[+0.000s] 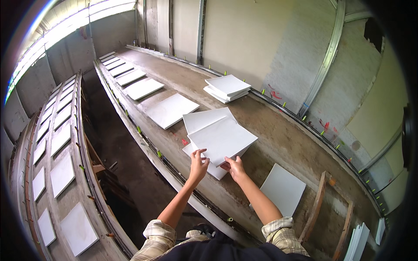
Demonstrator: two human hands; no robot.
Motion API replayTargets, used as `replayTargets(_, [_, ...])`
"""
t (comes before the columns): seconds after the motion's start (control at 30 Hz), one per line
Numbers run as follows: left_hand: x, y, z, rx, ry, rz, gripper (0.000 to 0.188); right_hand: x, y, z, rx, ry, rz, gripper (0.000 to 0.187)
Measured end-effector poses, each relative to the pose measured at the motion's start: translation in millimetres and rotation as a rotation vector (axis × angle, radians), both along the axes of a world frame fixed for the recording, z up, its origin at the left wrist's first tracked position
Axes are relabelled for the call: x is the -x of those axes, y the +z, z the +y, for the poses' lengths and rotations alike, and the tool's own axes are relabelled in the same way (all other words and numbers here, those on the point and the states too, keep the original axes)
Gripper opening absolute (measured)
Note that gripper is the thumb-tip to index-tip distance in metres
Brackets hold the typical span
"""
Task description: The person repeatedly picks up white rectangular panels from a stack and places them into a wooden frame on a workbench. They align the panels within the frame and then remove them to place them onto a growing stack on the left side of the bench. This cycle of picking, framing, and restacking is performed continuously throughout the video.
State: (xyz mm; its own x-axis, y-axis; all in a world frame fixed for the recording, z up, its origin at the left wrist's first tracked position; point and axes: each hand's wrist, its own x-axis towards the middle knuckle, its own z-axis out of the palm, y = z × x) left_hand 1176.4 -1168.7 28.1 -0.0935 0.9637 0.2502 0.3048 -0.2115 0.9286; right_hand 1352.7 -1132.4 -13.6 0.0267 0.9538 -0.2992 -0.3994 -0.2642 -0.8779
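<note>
A square white panel (224, 137) is tilted over other white panels in front of me. My right hand (235, 168) grips its near edge, thumb on top and fingers beneath. At the near left edge is my left hand (199, 166), its fingers bent and apart, with the fingertips close to or touching that edge. Behind the tilted panel, part of another white panel (202, 118) shows. Below it a lower white panel (216, 172) sticks out, mostly covered. How many sheets lie between them is hidden.
A stack of white panels (227, 87) stands near the wall. More panels line the long bench (174, 78) and the left bench (48, 182), with a dark gap between. To my right lie a single panel (284, 189), a wooden frame (315, 206) and upright white panels (358, 243).
</note>
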Motion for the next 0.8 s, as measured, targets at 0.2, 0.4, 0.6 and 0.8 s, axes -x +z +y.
replayTargets(0.2, [-7,-2,9,0.014,0.047,-0.081,0.052,-22,22,-17,-0.092,-0.094,-0.133,0.087])
replayTargets(0.4, [-56,37,-2,-0.102,0.024,-0.620,0.046,-116,110,-116,-0.244,-0.064,-0.162,0.079])
replayTargets(0.6, [-179,97,-54,0.116,-0.742,-0.483,0.044,-255,157,-279,-0.198,-0.287,-0.387,0.078])
replayTargets(0.8, [-345,96,-153,0.254,-1.165,-0.474,0.053,-354,169,-450,-0.014,-0.409,-0.529,0.082])
